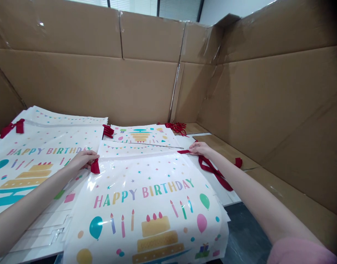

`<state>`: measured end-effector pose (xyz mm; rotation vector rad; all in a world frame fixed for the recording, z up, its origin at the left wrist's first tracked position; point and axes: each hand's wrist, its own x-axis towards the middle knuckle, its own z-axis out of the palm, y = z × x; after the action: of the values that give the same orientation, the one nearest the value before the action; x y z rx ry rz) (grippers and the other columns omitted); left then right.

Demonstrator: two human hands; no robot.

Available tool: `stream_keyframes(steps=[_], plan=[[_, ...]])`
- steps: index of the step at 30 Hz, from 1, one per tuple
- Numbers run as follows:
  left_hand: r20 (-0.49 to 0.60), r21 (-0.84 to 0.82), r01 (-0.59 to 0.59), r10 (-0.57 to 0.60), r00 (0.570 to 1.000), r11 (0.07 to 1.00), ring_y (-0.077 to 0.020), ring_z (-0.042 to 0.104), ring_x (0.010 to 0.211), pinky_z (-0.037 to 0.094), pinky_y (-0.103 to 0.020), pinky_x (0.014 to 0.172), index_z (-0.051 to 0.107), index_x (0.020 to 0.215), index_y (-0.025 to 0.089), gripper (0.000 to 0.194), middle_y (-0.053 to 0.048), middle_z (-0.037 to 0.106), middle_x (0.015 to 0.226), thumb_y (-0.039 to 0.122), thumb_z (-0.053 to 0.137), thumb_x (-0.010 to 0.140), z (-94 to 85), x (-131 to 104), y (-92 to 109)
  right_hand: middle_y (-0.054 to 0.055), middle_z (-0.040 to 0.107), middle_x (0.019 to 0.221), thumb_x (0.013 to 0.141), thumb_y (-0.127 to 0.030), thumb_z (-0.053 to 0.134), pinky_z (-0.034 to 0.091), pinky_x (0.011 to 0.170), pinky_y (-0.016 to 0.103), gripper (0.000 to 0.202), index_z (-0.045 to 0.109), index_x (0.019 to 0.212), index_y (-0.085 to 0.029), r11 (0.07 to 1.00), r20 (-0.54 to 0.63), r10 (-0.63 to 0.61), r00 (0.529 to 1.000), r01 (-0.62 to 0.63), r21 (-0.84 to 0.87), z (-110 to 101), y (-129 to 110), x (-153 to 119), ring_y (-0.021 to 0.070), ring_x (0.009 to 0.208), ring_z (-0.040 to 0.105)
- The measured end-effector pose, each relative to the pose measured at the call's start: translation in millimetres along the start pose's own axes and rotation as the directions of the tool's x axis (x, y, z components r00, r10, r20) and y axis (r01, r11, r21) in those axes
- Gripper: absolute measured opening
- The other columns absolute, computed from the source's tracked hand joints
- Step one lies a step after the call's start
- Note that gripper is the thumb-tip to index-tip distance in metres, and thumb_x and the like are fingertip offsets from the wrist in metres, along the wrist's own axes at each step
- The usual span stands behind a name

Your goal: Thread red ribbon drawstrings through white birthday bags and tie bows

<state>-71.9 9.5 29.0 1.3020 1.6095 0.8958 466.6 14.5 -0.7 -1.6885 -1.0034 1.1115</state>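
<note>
A glossy white sheet [157, 172] printed "HAPPY BIRTHDAY", with a cake, candles and balloons, lies in front of me on similar sheets. At its upper left edge, my left hand [87, 160] pinches a red ribbon [95, 167] whose end hangs below the fingers. My right hand [200, 149] is closed on red ribbon at the upper right corner. From there a longer red ribbon loop [215, 171] trails down beneath the wrist. Across the sheet's top edge lies a thin dark wire [149, 145], its narrow looped tip close to the right fingers.
To the left is a stack of matching sheets [47, 135] with a red ribbon bow [13, 127]. Behind are another printed sheet [140, 134], bundled red ribbon [108, 131] and a red cord pile [176, 127]. Tall cardboard walls [88, 84] stand at the back and right.
</note>
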Motion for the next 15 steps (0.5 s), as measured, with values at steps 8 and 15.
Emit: stream_keyframes(steps=[8, 15], plan=[[-0.006, 0.054, -0.05, 0.051, 0.999, 0.997, -0.0109, 0.048, 0.048, 0.036, -0.019, 0.042, 0.059, 0.066, 0.013, 0.033, -0.001, 0.053, 0.054, 0.042, 0.071, 0.054, 5.3, -6, 3, 0.003, 0.064, 0.064, 0.057, -0.003, 0.078, 0.058, 0.068, 0.022, 0.024, 0.058, 0.065, -0.013, 0.99, -0.052, -0.028, 0.998, 0.021, -0.138, 3, -4, -1, 0.013, 0.063, 0.066], [-0.032, 0.229, -0.212, 0.225, 0.974, 0.95, -0.0115, 0.048, 0.053, 0.036, -0.02, 0.047, 0.064, 0.09, 0.018, 0.036, 0.0, 0.057, 0.065, 0.046, 0.061, 0.067, -8.1, -29, -4, 0.002, 0.064, 0.066, 0.06, -0.011, 0.073, 0.05, 0.073, 0.028, 0.015, 0.061, 0.068, -0.015, 0.894, -0.2, -0.246, 0.948, 0.142, -0.424, 17, -21, -8, 0.0156, 0.067, 0.062]])
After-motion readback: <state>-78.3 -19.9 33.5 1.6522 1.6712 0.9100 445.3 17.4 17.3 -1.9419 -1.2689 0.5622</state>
